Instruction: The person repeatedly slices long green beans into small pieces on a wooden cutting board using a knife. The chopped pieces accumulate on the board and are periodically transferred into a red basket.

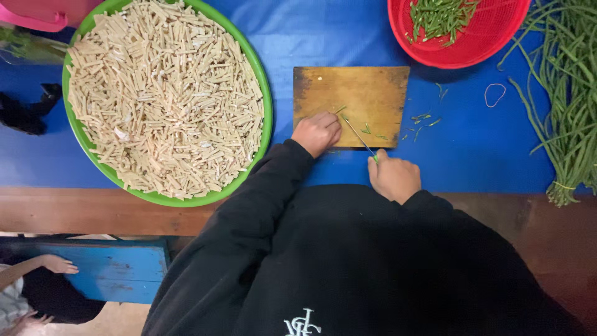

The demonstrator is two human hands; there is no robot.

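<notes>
Blue cloth point(348, 37) covers the table, with a bare brown wooden edge point(93, 211) along the near side, and one square wooden cutting board point(367, 90) sits in the middle of it. Both hands work at the board's near edge. One left hand point(317, 132) is curled into a loose fist, knuckles down on the board's near left part, and seems to pin a short green bean piece point(341, 109) under its fingertips, though the piece is too small to be sure of. One right hand point(393, 177) lies just off the board on the cloth, closed around the green handle of a single thin knife point(359, 138). The blade's long axis runs on a diagonal from the right hand up and leftward to the left hand's fingertips, so its tip ends just beside them; the left hand is the nearer one to the bean piece. A few green scraps point(423, 119) lie scattered on the board's right edge and the cloth beside it.

Left of the board stands one large green tray point(266, 93) heaped with pale cut sticks point(161, 99), too many to count. At the far right is one red mesh basket point(497, 37) holding cut green pieces point(438, 15), and past it a loose bundle of long green beans point(566, 106) lies lengthwise along the table's right side. One pale rubber band point(495, 94) rests on the cloth between basket and beans. Another person's hand point(59, 266) shows at the lower left, well apart from the work
</notes>
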